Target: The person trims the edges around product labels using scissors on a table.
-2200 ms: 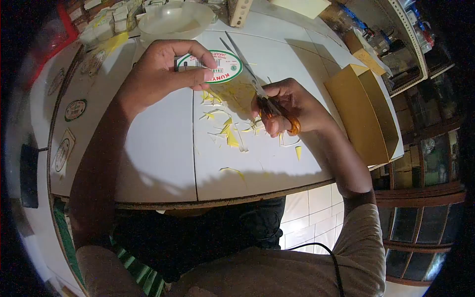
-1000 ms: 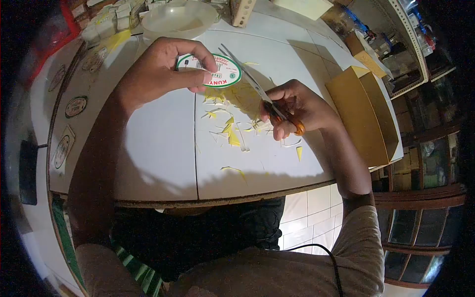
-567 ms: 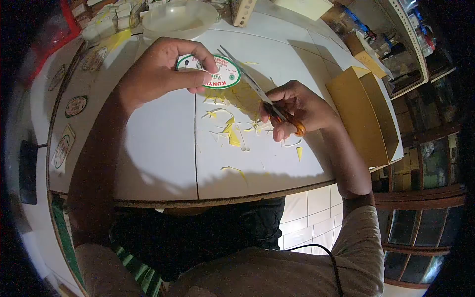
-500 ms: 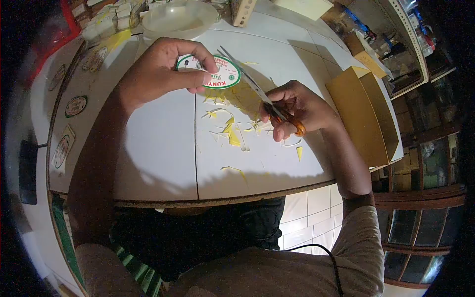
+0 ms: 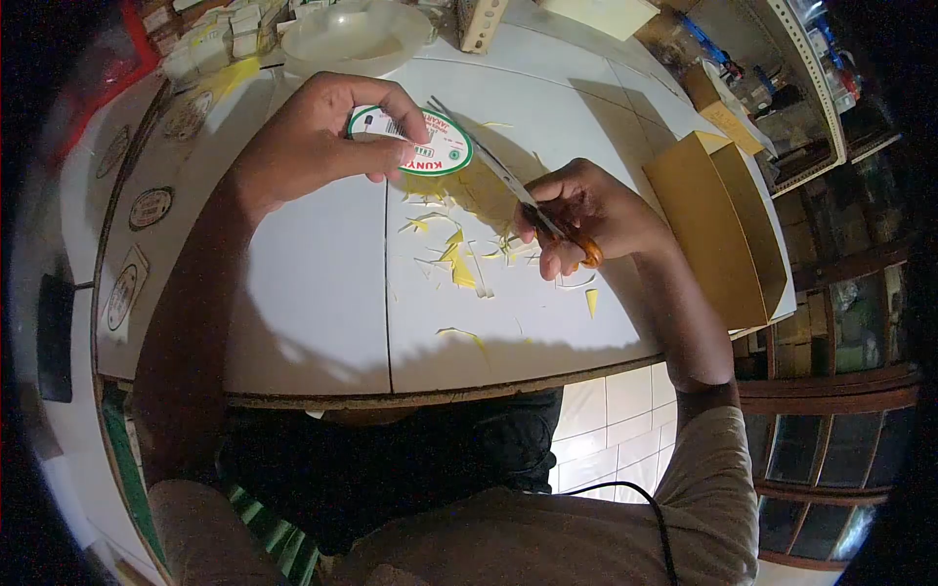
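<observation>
My left hand (image 5: 337,146) pinches an oval label (image 5: 447,151), white with a green border, red lettering and a barcode, partly covered by the fingers. My right hand (image 5: 596,215) is wrapped around the amber-brown handles of a pair of scissors (image 5: 503,174). Their metal blades point up and left, lying along the label's right edge; whether they touch it I cannot tell. Below the hands, yellow and white paper scraps (image 5: 457,266) are scattered over the white tiled table (image 5: 313,313).
An open cardboard box (image 5: 713,230) stands at the table's right. More oval labels (image 5: 151,207) lie along the left side. At the back are a pale round bowl (image 5: 354,39), stacks of labels (image 5: 234,29) and a perforated metal post (image 5: 481,24).
The scissor blades have closed together somewhat, and the label has shifted very slightly left. Both hands stay in nearly the same place.
</observation>
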